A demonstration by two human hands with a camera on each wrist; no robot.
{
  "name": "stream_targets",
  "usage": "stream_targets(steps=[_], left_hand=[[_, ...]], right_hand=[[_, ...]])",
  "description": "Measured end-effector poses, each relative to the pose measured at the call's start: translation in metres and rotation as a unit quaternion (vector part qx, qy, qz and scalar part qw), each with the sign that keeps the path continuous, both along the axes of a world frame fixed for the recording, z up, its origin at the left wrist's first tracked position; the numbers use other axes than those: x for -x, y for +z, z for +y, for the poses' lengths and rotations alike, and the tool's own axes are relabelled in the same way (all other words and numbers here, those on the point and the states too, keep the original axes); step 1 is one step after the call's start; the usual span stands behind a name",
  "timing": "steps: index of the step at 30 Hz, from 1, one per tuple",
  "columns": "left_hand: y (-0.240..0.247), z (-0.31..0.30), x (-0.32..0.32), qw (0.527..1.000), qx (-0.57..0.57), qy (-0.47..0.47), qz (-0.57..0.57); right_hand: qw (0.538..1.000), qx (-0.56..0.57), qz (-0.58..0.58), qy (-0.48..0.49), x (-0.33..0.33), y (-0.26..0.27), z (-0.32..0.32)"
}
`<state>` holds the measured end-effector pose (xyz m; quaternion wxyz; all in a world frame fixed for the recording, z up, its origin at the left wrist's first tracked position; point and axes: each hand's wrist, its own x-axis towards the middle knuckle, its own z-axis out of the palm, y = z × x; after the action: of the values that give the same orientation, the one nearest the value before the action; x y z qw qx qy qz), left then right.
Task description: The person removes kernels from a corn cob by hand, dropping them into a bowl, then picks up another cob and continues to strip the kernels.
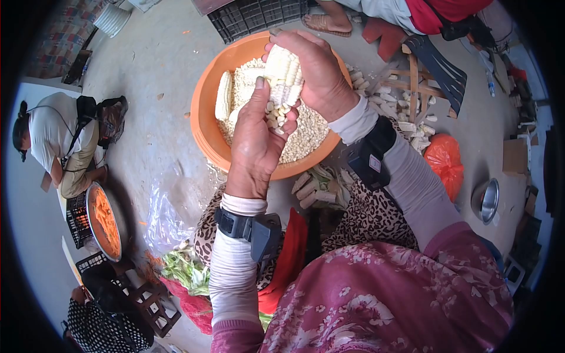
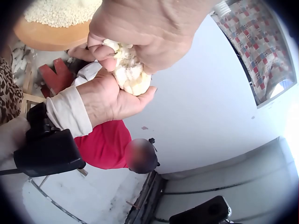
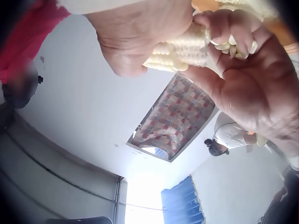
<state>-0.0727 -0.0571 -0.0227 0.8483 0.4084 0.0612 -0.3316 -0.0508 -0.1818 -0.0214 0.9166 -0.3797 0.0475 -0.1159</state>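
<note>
An ear of white corn (image 1: 283, 67), partly stripped to bare cob at its lower end, is held over an orange basin (image 1: 206, 132). My right hand (image 1: 322, 76) grips its upper part, fingers wrapped behind. My left hand (image 1: 259, 138) holds the lower end, its thumb lying along the side. Loose kernels (image 3: 233, 46) sit in the curled fingers of the left hand, as the right wrist view shows. Shelled kernels (image 1: 306, 138) fill the basin below. Another whole ear (image 1: 223, 96) lies on them near the left rim.
Stripped cobs (image 1: 406, 112) are scattered on the floor to the right, beside an orange bag (image 1: 444, 165). A black crate (image 1: 256, 20) stands behind the basin. At left, a person (image 1: 62, 132) bends near a metal bowl (image 1: 105, 220) of orange shreds. A clear plastic bag (image 1: 168, 215) lies nearby.
</note>
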Motion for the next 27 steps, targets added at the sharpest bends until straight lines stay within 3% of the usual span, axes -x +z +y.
stream_targets(steps=[8, 16, 22, 27], left_hand=[[0.0009, 0.0001, 0.0020, 1.000, 0.021, -0.005, -0.006], [0.0010, -0.0008, 0.0013, 0.998, -0.051, -0.010, -0.033], [0.0010, -0.0002, 0.0004, 0.998, -0.044, -0.019, -0.041], [0.0007, -0.0010, 0.0018, 0.999, -0.029, -0.013, -0.032]], right_hand=[[1.000, 0.006, 0.003, 0.009, -0.0015, -0.0037, -0.0034], [0.999, 0.037, 0.000, 0.021, 0.0003, -0.0053, -0.0031], [0.999, 0.026, 0.015, 0.032, 0.0006, -0.0025, -0.0056], [1.000, 0.014, 0.008, 0.002, -0.0001, 0.0004, -0.0005]])
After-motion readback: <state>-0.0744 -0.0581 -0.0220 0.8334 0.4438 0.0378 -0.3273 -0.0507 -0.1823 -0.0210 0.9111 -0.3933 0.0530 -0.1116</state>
